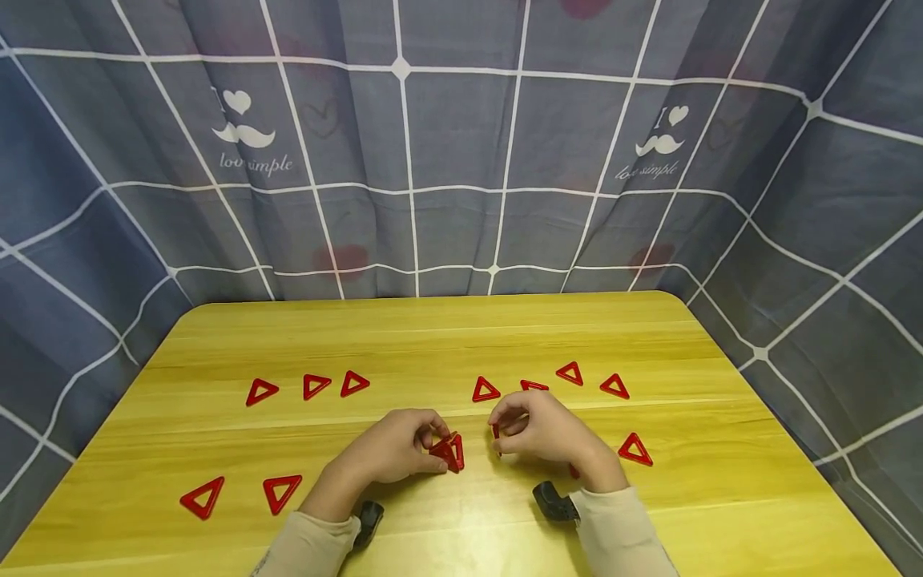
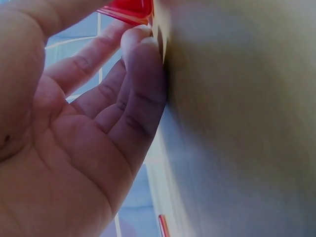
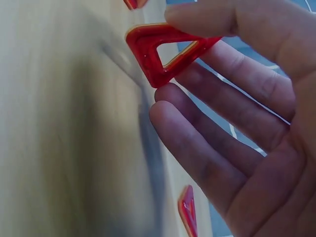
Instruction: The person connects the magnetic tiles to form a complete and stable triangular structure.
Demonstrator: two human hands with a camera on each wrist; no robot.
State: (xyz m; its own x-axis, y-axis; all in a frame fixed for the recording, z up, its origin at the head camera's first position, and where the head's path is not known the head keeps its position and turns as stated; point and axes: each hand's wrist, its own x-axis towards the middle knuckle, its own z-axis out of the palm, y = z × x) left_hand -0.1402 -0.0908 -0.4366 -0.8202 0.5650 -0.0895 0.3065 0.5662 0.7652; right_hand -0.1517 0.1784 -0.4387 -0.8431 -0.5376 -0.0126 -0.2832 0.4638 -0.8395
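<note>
Two or more red triangular frame pieces (image 1: 458, 465), standing at angles to each other, are held between the thumb and fingers of my left hand (image 1: 392, 449). They stand close to the tabletop, and how they join is too small to tell. In the left wrist view only a corner of the red piece (image 2: 131, 14) shows at the top. Just to the right, my right hand (image 1: 548, 429) pinches one single red triangle (image 3: 147, 54) by its edge. That triangle is upright and apart from the pieces in the left hand. The right hand's lower fingers are loosely bent beneath it.
Several red triangles lie flat on the yellow wood-grain table (image 1: 404, 336): some behind left (image 1: 264, 398), two at front left (image 1: 282, 480), others behind and beside the right hand (image 1: 635, 459). One is partly hidden under the right wrist. A grey checked curtain (image 1: 461, 160) surrounds the table.
</note>
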